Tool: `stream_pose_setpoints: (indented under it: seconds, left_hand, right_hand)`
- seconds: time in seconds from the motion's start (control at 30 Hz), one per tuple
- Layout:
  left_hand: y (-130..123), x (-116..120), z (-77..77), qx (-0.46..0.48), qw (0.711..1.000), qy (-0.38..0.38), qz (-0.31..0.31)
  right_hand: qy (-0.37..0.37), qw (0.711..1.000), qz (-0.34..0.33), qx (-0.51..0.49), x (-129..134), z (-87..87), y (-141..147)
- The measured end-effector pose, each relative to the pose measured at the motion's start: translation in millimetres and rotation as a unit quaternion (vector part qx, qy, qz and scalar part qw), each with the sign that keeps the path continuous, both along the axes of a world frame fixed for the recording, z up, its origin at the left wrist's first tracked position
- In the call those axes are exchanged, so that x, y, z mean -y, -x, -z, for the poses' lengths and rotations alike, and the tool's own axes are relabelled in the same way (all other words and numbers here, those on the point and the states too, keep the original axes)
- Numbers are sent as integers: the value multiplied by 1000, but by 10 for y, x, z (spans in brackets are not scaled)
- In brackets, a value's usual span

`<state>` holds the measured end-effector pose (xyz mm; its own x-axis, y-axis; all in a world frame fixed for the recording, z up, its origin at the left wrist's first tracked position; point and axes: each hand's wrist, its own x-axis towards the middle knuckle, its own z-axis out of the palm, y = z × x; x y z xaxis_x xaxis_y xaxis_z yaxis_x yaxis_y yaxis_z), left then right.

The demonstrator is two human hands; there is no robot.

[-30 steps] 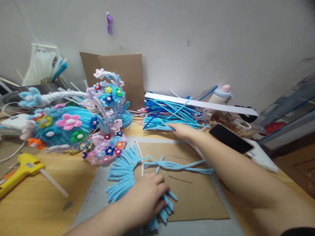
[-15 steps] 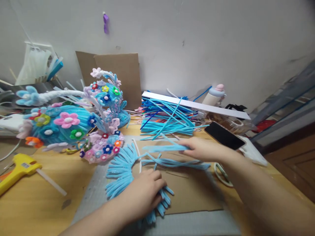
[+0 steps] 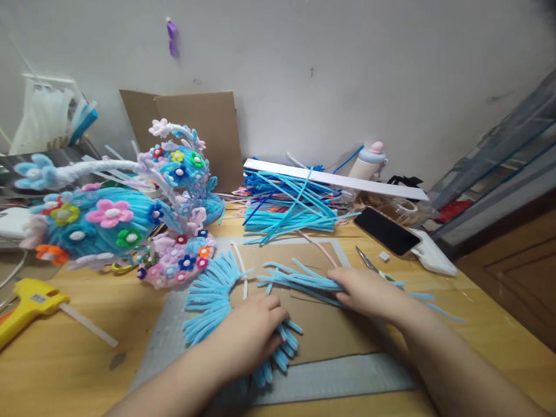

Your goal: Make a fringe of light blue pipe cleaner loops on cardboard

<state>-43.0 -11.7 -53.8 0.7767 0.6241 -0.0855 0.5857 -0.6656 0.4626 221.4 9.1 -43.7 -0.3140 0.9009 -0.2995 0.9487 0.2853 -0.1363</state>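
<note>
A fan of folded light-blue pipe cleaners [image 3: 211, 289] curves in an arc over a brown cardboard sheet [image 3: 334, 339]. My left hand [image 3: 256, 324] rests on the lower part of this fan, fingers curled round some loops and the fingertips partly hidden. To its right, my right hand [image 3: 360, 289] is closed over a bundle of long light-blue pipe cleaners [image 3: 299, 280], whose ends stick out on both sides of it. A white strip [image 3: 241, 272] lies by the upper end of the fan.
Flower-covered pipe-cleaner lamps [image 3: 108, 214] stand at left, behind a yellow glue gun [image 3: 37, 304]. More blue pipe cleaners [image 3: 291, 220] are piled at the back. Pliers [image 3: 367, 259], a phone [image 3: 386, 230] and a bottle [image 3: 369, 162] are at right.
My right hand has come down and slightly right, bringing its pipe cleaners onto the bundle on the cardboard. My left hand stays on the fan. The camera view has shifted slightly.
</note>
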Motion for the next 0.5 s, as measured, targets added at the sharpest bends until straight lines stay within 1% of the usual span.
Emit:
stream_pose_setpoints:
  seconds: [0.1,0.2,0.3,0.4,0.5]
  left_hand:
    - [13,-12,0,3,1000,3,-2]
    - [21,1,5,2,1000,0,-4]
    - [16,25,10,-2,1000,-9,-6]
    - [4,46,11,-2,1000,-10,-5]
    - [-5,58,6,-3,1000,-10,-4]
  right_hand:
    - [21,999,27,-2,60,-23,-35]
    - [5,998,37,-43,107,-5,65]
    - [-27,997,12,-75,128,48,223]
    - [-47,997,-13,-52,128,131,368]
    - [-47,998,-29,-19,124,184,466]
